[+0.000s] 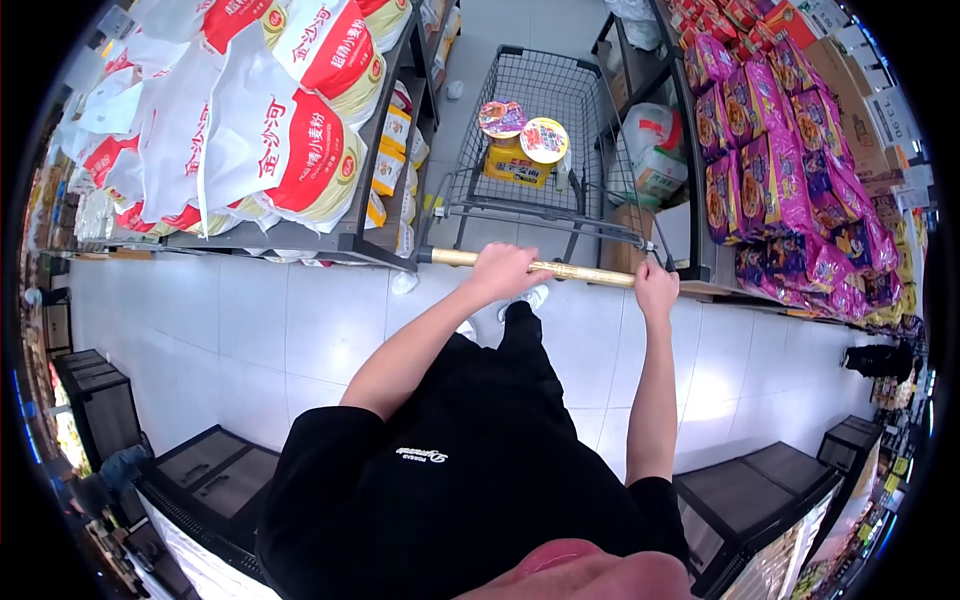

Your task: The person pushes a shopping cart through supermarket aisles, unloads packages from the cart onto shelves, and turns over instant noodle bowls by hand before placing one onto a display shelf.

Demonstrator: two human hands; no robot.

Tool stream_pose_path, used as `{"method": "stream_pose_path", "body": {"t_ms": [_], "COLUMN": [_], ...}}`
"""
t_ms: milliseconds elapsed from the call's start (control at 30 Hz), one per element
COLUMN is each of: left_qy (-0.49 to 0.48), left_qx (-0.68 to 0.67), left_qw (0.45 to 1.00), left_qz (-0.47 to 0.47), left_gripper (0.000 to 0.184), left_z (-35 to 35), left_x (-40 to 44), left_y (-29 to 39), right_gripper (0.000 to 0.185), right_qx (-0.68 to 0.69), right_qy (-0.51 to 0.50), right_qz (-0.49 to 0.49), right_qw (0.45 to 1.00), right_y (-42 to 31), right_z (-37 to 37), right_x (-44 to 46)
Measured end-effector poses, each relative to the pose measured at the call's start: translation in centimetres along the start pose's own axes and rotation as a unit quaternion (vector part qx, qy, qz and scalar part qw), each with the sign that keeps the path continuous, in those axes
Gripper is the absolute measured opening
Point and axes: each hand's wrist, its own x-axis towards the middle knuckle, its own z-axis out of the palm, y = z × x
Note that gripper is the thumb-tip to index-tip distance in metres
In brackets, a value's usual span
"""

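Observation:
My left hand (502, 272) is wrapped round the middle of the yellowish handle (580, 273) of a shopping cart. At the right end of that bar, my right hand (656, 288) grips it too. Ahead of both hands extends the grey wire shopping cart (478, 190). Inside it, toward the middle, are a purple instant noodle cup (502, 118) and a yellow-and-white instant noodle cup (544, 141). Below them in the basket sits a yellow package (518, 167) with dark lettering.
Large white-and-red flour sacks (290, 150) are piled on the left shelf. Purple noodle packs (765, 160) fill the right shelf. Both dark shelf frames stand close to the cart's sides. Black display cases (215, 475) are behind me, and another person's dark clothing (878, 360) shows far right.

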Motion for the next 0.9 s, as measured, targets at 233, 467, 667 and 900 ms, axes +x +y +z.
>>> {"method": "stream_pose_path", "body": {"t_ms": [233, 467, 667, 900], "left_qy": [-0.012, -0.083, -0.078, -0.112], "left_qx": [-0.078, -0.163, -0.230, -0.279], "left_qw": [0.993, 0.981, 0.970, 0.953], "left_qz": [0.090, 0.069, -0.021, -0.036], "left_gripper": [0.029, 0.034, 0.028, 0.031], "left_z": [2.7, 4.5, 5.4, 5.4], "left_x": [-7.4, -13.1, -16.1, -18.8], "left_y": [1.6, 4.3, 7.5, 10.1], "right_gripper": [0.019, 0.006, 0.021, 0.024], "right_qx": [0.087, 0.171, 0.590, 0.565], "right_qy": [-0.125, -0.155, -0.149, -0.296], "right_qz": [0.051, 0.077, 0.201, 0.180], "right_qw": [0.987, 0.970, 0.768, 0.749], "right_y": [1.4, 2.0, 4.9, 1.9], "right_z": [-3.2, -5.7, -7.5, -0.5], "right_x": [-7.0, -13.5, -15.5, -7.7]}}
